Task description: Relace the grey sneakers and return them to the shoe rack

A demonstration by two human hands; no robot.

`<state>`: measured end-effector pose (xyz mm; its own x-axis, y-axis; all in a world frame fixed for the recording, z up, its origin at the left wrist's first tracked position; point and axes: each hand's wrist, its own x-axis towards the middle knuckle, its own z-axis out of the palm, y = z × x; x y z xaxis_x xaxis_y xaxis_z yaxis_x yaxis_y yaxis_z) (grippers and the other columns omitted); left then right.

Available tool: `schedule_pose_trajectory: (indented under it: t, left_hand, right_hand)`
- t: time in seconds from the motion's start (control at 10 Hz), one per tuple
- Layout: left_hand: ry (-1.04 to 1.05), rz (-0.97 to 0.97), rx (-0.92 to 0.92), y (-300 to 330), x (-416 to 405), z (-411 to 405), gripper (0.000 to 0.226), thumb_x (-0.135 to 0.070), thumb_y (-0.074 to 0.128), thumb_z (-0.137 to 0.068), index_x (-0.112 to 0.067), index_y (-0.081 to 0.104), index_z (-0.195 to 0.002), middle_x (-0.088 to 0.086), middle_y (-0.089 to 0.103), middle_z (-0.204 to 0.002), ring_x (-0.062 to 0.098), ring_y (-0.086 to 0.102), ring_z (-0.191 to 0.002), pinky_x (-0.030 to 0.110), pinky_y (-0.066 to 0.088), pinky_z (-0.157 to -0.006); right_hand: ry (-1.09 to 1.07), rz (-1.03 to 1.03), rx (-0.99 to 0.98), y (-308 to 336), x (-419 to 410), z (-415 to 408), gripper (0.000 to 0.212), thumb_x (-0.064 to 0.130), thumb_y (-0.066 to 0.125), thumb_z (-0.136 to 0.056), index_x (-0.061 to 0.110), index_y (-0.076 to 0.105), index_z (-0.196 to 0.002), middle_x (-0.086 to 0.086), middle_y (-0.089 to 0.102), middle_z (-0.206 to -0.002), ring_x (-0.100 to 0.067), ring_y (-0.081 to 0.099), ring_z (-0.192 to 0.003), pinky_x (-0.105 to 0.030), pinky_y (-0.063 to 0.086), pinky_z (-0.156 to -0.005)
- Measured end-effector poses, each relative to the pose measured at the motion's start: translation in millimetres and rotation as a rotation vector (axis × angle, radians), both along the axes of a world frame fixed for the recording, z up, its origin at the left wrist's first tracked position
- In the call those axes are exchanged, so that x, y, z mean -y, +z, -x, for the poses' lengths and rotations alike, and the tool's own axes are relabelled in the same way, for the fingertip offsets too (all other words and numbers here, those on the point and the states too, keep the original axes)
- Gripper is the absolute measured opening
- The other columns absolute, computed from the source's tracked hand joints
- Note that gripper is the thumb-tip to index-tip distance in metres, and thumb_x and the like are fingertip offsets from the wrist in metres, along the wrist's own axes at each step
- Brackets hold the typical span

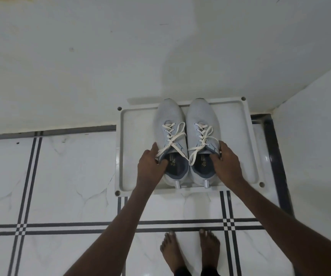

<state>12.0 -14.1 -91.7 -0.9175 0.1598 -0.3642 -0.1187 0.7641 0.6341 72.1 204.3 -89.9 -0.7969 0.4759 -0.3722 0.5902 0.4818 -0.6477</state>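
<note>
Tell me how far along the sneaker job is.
Done, by the look of it: both grey sneakers carry white laces threaded up their eyelets, ends lying loose, not tied in bows. In hand: the left hand and right hand each grip a sneaker's collar, fingers inside, with the pair on the white rack shelf. Left: letting go, and perhaps tidying the loose ends.

Yellowish print on the dark insole of the left sneaker (177,164), just inside the collar: too small and blurred to read. Same print on the insole of the right sneaker (204,163), likewise illegible, beside the first as seen from the shoe rack's (251,140) near edge. No other text, number or sign legible.
</note>
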Motion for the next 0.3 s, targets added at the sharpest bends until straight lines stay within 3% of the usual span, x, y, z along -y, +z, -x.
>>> schedule_pose_trajectory:
  t: [0.1,0.2,0.3]
  left_hand:
    - [-0.027,0.039,-0.022,14.2,-2.2,0.4,0.056,-0.029,0.067,-0.082,-0.015,0.051,-0.134,0.011,0.058,-0.110,0.029,0.059,-0.103,0.039,0.053,-0.084]
    - [-0.059,0.074,-0.122,52.1,-10.7,13.9,0.069,-0.034,0.064,-0.085,-0.011,0.043,-0.146,0.012,0.053,-0.134,0.029,0.051,-0.123,0.039,0.049,-0.094]
    - [-0.084,0.039,-0.299,124.6,-24.5,39.9,0.066,-0.039,0.060,-0.085,-0.011,0.048,-0.144,0.010,0.055,-0.136,0.028,0.050,-0.125,0.037,0.043,-0.101]
  right_hand:
    - [0.016,0.000,0.025,13.5,-1.2,-0.6,0.043,0.024,0.059,-0.089,0.009,0.050,-0.129,-0.013,0.062,-0.118,-0.033,0.058,-0.110,-0.037,0.044,-0.089]
    - [0.009,-0.035,0.030,47.0,-2.1,11.1,0.062,0.029,0.058,-0.092,0.007,0.037,-0.145,-0.017,0.052,-0.138,-0.033,0.047,-0.126,-0.038,0.037,-0.101]
    - [0.053,-0.142,-0.128,109.3,-9.9,31.3,0.061,0.036,0.054,-0.093,0.008,0.039,-0.146,-0.014,0.049,-0.143,-0.030,0.044,-0.131,-0.037,0.033,-0.107]
